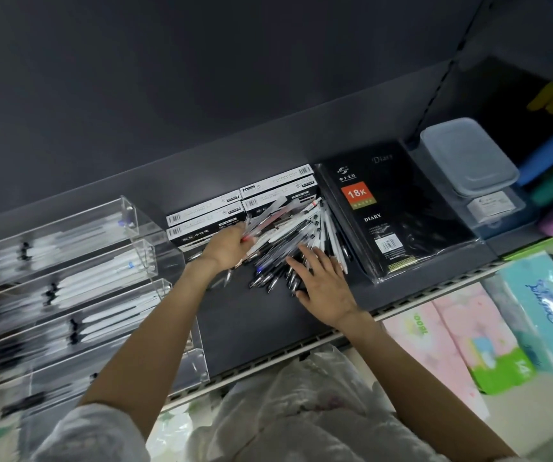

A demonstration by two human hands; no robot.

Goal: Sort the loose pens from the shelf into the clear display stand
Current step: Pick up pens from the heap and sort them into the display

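A heap of loose pens (296,235), black, white and clear, lies on the dark shelf (252,315) in front of the pen boxes. My left hand (227,248) grips a few pens at the heap's left edge, one with a red part showing by the fingers. My right hand (321,283) rests flat with spread fingers on the near right side of the heap. The clear display stand (68,278) sits at the left of the shelf, its stepped compartments holding white and black pens.
Black and white pen boxes (235,208) stand behind the heap. A wrapped black diary (391,208) lies to the right, then a lidded clear plastic box (468,158). Tissue packs (468,338) fill the lower shelf. A white plastic bag (301,411) hangs below the shelf edge.
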